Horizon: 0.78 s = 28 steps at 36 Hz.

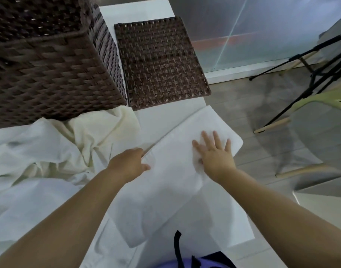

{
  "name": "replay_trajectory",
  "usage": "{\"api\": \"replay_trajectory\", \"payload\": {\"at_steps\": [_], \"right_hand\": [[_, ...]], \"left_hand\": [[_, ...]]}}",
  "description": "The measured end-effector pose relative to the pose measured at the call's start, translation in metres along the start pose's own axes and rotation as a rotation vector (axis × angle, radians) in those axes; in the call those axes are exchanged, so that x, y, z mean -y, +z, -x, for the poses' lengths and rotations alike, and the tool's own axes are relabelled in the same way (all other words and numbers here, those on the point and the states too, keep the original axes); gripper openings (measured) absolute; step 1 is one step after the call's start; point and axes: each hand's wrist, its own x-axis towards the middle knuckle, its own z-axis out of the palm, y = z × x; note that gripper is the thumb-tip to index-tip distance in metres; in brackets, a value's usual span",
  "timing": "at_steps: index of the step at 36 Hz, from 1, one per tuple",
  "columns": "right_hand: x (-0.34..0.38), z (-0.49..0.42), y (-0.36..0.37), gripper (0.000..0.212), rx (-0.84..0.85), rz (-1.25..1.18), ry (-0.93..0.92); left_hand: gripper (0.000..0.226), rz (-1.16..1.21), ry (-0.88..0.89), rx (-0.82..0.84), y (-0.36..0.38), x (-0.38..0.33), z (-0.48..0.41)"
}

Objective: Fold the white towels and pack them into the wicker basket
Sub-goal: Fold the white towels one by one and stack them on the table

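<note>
Folded towel (175, 171) flat on the white surface (161, 117), set at a slant, far right corner poking past the surface's right edge, over the floor (243, 105).

Right hand (214, 153) open, palm down, fingers straight and spread, pressed flat on the towel's far half. Left hand (127, 163) at the towel's left edge, fingers curled at that edge, thumb on top, pinching the cloth. Both forearms bare, reaching in from the bottom of the view.

Just left of the towel, a rumpled pile (49, 155) of unfolded white and cream towels, spreading off the left side of the view. Behind the pile, a tall dark brown wicker basket (49, 64), upright, near bottom edge on the cream cloth. Contents of the basket not to be made out.

Just right of the basket, a flat lid (160, 62) of the same brown wicker, lying on the surface, apart from the towel, with bare white surface between the 2.

Off to the right, a pale green chair (320, 113) with wooden legs on the grey floor, a black tripod (293, 58) beyond it, a frosted glass wall farther back. At the bottom edge, purple cloth and a black strap (177, 246) on the person.
</note>
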Motion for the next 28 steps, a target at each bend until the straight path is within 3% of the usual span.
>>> {"api": "replay_trajectory", "payload": {"at_steps": [7, 11, 15, 20, 28], "right_hand": [[0.017, 0.039, 0.021, 0.054, -0.213, -0.202, 0.081], [0.042, 0.06, 0.045, 0.061, -0.308, -0.394, 0.248], [0.064, 0.065, 0.055, 0.069, -0.217, -0.592, 0.48], [0.078, 0.056, 0.046, 0.059, -0.1, -0.944, 0.851], [0.083, 0.06, 0.043, 0.033, -0.027, -1.14, 0.828]], "left_hand": [[0.042, 0.192, -0.037, -0.091, 0.006, 0.006, -0.001], [0.047, 0.242, -0.011, -0.122, 0.004, 0.004, -0.01], [0.05, 0.276, 0.052, -0.129, 0.001, -0.003, -0.02], [0.045, 0.267, 0.117, -0.126, 0.001, -0.013, -0.033], [0.03, 0.218, 0.127, -0.083, 0.001, -0.018, -0.033]]}}
